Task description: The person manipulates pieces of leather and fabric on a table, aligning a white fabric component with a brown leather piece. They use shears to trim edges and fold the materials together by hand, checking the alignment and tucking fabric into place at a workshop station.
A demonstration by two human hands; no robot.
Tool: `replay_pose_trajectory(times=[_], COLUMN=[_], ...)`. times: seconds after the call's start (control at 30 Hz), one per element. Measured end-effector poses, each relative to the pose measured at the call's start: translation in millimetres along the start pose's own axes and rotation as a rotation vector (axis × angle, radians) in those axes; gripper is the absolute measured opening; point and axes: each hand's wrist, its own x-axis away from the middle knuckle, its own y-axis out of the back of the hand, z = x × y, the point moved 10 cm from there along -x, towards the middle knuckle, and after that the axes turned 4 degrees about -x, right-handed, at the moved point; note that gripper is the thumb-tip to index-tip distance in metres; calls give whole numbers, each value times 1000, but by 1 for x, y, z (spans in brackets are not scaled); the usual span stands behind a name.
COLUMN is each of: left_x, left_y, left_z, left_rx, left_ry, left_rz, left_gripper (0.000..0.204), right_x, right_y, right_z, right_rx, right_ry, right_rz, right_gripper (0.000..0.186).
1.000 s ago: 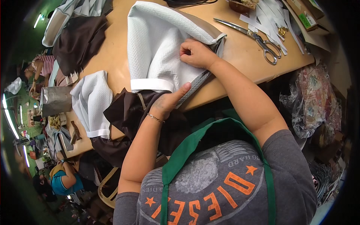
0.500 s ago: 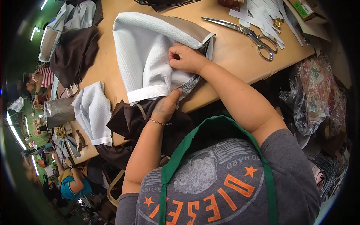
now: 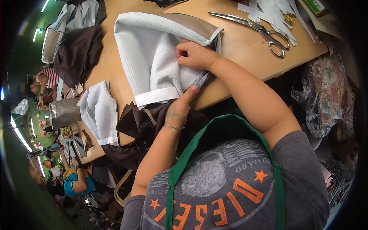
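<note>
A white textured fabric piece (image 3: 140,57) with tan-grey backing, grey edge strip and white band lies on the tabletop, dark brown fabric (image 3: 130,122) hanging below it at the front edge. My left hand (image 3: 180,107) grips the piece's lower right edge, thumb on top beside the strip, other fingers hidden beneath. My right hand (image 3: 195,55) is closed on the white fabric under the folded upper flap, fingertips curled in; what they pinch is hidden. Large metal scissors (image 3: 264,32) lie to the upper right of it.
The wooden table (image 3: 253,65) also holds paper strips (image 3: 268,9), a second white piece (image 3: 96,109) and a fabric pile (image 3: 76,53) at left. A plastic-wrapped bundle (image 3: 322,99) is right of the table. Two co-workers (image 3: 78,182) (image 3: 44,82) are far left.
The white piece appears lower and farther left than a second ago, with a changed drape. My left thumb still rests at its edge; my right hand stays curled on the fabric.
</note>
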Motion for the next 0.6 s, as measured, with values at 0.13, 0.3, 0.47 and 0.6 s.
replay_pose_trajectory(times=[0.13, 0.3, 0.47, 0.6], left_x=[9, 25, 40, 46], left_y=[12, 30, 38, 52], left_z=[8, 10, 22, 9], left_rx=[-43, 43, 112, 192], left_ry=[45, 35, 137, -160], left_rz=[87, 131, 173, 80], left_gripper=[40, 35, 32, 37], right_x=[1, 1, 1, 2], right_y=[1, 5, 7, 9], right_z=[-3, -6, -4, -2], right_rx=[-45, -31, -32, -16], right_ry=[4, -20, -59, -59], right_rz=[6, -20, -4, -27], right_gripper=[9, 8, 8, 10])
